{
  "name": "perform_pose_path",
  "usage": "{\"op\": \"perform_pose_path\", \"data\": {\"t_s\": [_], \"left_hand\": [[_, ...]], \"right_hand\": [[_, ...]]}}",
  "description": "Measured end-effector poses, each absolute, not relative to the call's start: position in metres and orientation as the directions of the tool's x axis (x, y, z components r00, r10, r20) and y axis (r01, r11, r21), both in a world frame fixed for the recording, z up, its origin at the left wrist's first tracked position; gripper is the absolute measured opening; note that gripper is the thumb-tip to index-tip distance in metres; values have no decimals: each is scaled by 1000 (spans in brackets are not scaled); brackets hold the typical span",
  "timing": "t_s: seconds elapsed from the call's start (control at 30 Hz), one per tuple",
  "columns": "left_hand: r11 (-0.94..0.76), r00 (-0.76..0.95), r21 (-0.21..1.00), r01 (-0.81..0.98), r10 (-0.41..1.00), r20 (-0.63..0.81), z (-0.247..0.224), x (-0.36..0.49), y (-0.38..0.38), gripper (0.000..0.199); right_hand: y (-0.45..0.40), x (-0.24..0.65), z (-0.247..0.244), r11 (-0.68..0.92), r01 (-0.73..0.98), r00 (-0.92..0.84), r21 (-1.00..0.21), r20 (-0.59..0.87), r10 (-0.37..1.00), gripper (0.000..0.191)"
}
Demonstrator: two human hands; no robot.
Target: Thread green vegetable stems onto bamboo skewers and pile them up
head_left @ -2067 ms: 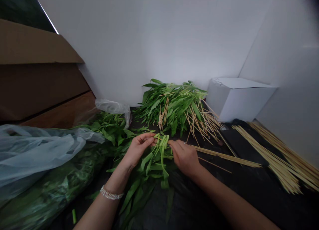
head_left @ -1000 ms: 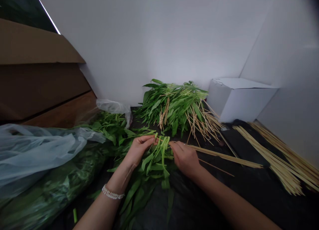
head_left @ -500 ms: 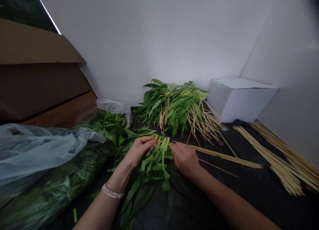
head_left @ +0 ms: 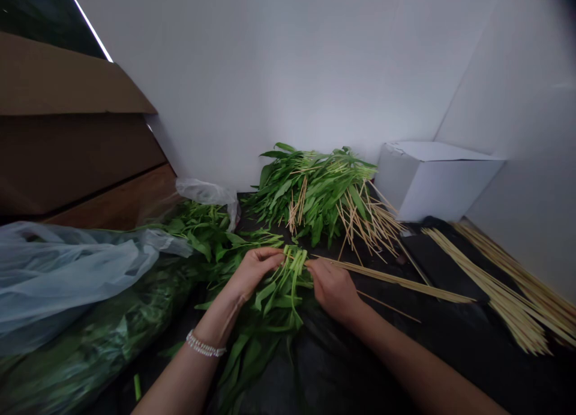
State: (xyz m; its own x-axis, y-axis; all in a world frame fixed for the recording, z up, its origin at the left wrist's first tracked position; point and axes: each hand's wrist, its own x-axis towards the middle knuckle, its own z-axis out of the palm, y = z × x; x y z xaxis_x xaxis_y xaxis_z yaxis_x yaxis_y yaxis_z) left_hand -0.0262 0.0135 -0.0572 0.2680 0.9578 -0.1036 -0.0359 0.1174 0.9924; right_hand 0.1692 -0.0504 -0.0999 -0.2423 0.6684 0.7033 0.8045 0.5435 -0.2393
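Observation:
Several leafy green stems [head_left: 295,271] hang side by side between my hands, pierced near their cut tops by a thin wooden skewer. My left hand [head_left: 257,270], with a beaded bracelet at the wrist, is closed in a pinch at the left of the row, thumb against fingers. On the other side my right hand [head_left: 335,286] is closed around the skewer [head_left: 391,307], whose long end sticks out behind it to the right. Below the hands the leaves droop over the black covering. The fingers partly hide the skewer's tip.
Behind my hands lies a pile of skewered greens [head_left: 315,187]. Loose skewers [head_left: 405,282] lie to the right, with thicker bundles of sticks [head_left: 499,295] beyond. A white box [head_left: 443,175] stands by the wall. Clear plastic bags of greens [head_left: 103,337] and a cardboard box [head_left: 67,157] are left.
The skewer's free end has shifted slightly left and down. The row of stems has moved a little left, nearer my left fingertips. Both hands stay almost in place.

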Motion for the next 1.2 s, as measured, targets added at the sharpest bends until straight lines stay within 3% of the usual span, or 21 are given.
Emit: {"op": "perform_pose_path", "data": {"t_s": [0.63,0.83,0.93,1.03,1.2], "left_hand": [[69,310,998,2,949,-67,-54,-25,9,31],[151,430,979,-134,899,-80,-54,-17,7,56],[61,405,996,-71,914,-27,-56,-17,8,45],[-132,407,988,80,909,88,-55,-20,8,32],[-336,521,914,226,835,178,-53,-21,4,24]], "right_hand": [[-48,169,-100,559,799,-259,-221,713,652,24],[-54,172,-80,550,823,-236,-143,795,559,20],[-61,173,-73,590,797,-244,-126,827,506,16],[-68,172,-69,674,737,-305,-59,860,410,13],[-77,166,-66,770,634,-432,73,859,275,10]]}}
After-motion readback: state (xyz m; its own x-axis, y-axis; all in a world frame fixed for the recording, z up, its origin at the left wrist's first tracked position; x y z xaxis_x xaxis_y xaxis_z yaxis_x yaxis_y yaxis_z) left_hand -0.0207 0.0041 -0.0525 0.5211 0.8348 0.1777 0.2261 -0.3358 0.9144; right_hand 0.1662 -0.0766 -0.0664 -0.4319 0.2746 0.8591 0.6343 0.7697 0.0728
